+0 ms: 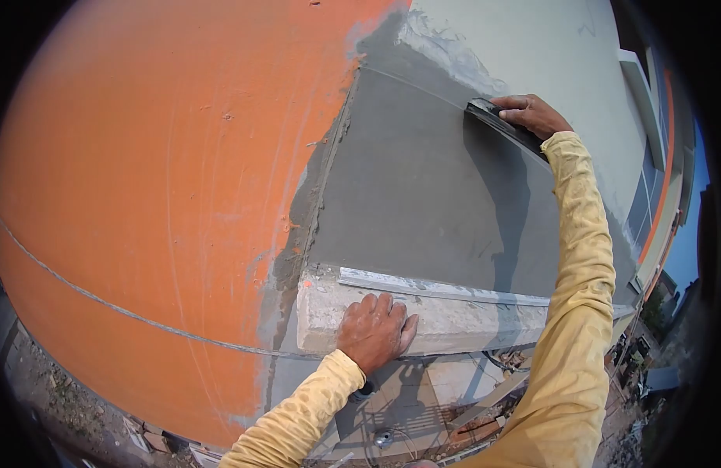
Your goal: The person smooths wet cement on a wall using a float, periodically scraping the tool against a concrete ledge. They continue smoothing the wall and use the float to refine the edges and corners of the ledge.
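Note:
My right hand (532,115) is closed around a dark plastering float (505,129). The float's long edge lies against the upper right of a grey patch of smooth mortar (415,171), casting a long shadow down it. My left hand (376,331) rests on the front of a pale concrete ledge (317,312) below the patch, its fingers lying over the surface with the thumb apart. A long metal straightedge (454,287) lies along the ledge, just beyond my left fingertips. Both arms wear yellow sleeves.
Orange painted wall (158,195) borders the mortar on the left, with a rough seam between. A cable (126,312) runs across it. Pale wall (548,47) lies above right. Far below the ledge are planks (493,398), rubble and ground.

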Available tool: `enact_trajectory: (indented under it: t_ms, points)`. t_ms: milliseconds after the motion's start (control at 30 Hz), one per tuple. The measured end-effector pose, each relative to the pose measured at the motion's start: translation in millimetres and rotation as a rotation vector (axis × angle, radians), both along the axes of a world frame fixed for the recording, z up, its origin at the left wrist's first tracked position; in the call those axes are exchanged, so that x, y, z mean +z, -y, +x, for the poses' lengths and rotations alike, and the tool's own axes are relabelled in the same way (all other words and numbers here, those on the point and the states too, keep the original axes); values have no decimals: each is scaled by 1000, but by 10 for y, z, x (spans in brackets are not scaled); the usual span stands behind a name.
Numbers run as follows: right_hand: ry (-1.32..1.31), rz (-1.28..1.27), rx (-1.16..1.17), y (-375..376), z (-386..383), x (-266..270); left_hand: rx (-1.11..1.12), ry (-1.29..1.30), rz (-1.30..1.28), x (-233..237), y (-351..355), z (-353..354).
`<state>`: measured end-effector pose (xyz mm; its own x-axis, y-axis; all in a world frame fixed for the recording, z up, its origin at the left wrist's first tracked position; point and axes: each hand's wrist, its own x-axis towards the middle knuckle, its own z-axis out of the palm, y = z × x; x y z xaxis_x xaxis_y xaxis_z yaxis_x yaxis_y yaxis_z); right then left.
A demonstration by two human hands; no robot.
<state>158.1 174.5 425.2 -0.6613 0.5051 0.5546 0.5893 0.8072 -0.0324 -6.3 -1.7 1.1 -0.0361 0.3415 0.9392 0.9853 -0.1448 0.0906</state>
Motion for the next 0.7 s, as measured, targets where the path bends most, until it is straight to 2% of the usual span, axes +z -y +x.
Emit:
enact_trajectory:
  t_ms: [33, 200, 233, 300, 367, 433, 467, 500, 567, 600, 633, 700]
  points:
    - [-93, -30, -15, 100, 201, -168, 1, 2, 10, -5, 5, -6]
    - [-495, -155, 416, 460, 460, -981, -44, 59, -10, 60, 72, 17]
    - [-599, -265, 535, 512, 402, -1182, -40, 69, -16, 69, 69, 20]
    - [-639, -737, 959, 545, 351, -1566, -193, 225, 113, 78, 53, 10]
    - [-715, -870, 1105, 786, 105, -2064, -256, 293, 114, 174, 169, -22]
    - [-742, -1067, 1225, 848, -51, -2469, -632, 720, -82, 251, 259, -68]
    - [-739, -1080, 1223, 864, -104, -2644, -783, 823, -160, 268, 303, -138]
    - [-810, -1141, 1237, 873, -146, -2808, -776, 834, -160, 286, 337, -180]
    - [-880, -1218, 1245, 822, -197, -3134, -1449, 1260, -171, 300, 425, -232]
    - [-979, -1293, 1152, 768, -212, -3306, -1533, 1424, -260, 312, 551, -235]
    - [-1077, -1366, 1049, 723, -233, -3474, -1524, 1441, -259, 245, 585, -262]
    - [-1055, -1456, 1008, 658, -341, -3812, -1847, 1581, -357, 97, 649, -297]
